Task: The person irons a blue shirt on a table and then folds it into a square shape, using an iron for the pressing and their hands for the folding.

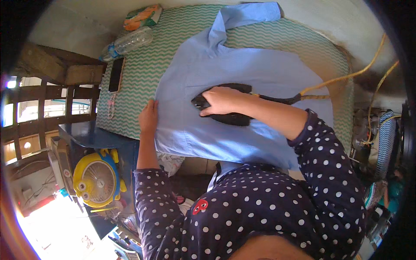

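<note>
A light blue long-sleeved shirt [260,68] lies spread over a board covered in green and white zigzag cloth [139,74]. Its one visible sleeve bends away towards the far edge. My right hand [222,101] grips the handle of a black clothes iron [237,120], whose soleplate rests flat on the shirt. The iron's cord runs off to the right. At the shirt's left edge is my left hand [149,116], with its fingers on the fabric; whether they pinch it is hard to see.
A smartphone [116,75], a clear plastic bottle [133,42] and an orange and green packet [143,17] lie at the board's far left. Yellow cord [351,75] crosses the right side. A yellow fan [97,182] stands lower left. Another person [391,191] is partly visible at far right.
</note>
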Tool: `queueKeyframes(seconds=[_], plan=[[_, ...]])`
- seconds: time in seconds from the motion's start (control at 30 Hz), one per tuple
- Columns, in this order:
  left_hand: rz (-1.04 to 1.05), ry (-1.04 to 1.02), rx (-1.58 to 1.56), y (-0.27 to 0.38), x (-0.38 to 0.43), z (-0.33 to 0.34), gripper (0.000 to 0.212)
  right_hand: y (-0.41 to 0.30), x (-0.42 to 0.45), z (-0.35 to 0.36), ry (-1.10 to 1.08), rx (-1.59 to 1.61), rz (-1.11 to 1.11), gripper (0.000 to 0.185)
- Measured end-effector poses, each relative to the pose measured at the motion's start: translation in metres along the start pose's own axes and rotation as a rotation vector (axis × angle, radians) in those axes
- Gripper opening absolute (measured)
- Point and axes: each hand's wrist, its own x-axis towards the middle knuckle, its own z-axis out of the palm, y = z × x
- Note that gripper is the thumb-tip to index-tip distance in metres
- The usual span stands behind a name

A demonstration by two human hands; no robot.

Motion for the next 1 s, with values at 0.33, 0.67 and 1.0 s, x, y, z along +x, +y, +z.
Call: queueKeyframes(seconds=[0.33,0.67,1.0], plan=[[-0.037,-0.011,-0.079,-0.009,0.001,0.016,0.03,0.023,-0.021,-0.004,-0.003,0.026,0.02,0.048],[-0.036,0.018,-0.096,-0.009,-0.003,0.013,0.036,0.117,-0.151,-0.043,0.201,0.212,0.344,0.053],[-0.146,-0.101,-0.143,0.005,0.003,-0.002,0.045,0.216,-0.294,-0.065,0.379,0.345,0.605,0.045]])
